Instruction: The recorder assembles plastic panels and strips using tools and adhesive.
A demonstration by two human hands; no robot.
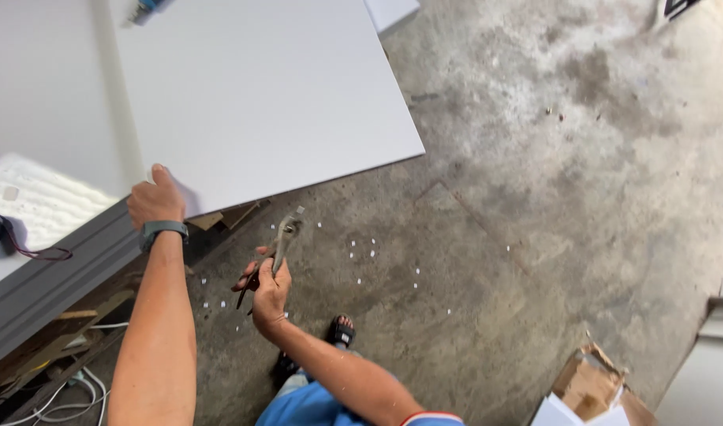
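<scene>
A large white panel [259,95] lies flat, and its near corner juts out over the concrete floor. My left hand [155,201], with a grey watch on the wrist, grips the panel's near edge, thumb on top. My right hand [268,288] is below that edge, out over the floor, closed around a metal hand tool with dark red handles [276,251]. The tool's grey head points up toward the panel's underside and stays apart from it.
Several small white scraps [363,251] dot the floor. A torn cardboard box [594,386] lies at the lower right beside a white panel [704,386]. A grey panel edge [54,276], wooden supports and white cables [61,394] are at the left. My sandalled foot [341,331] is below.
</scene>
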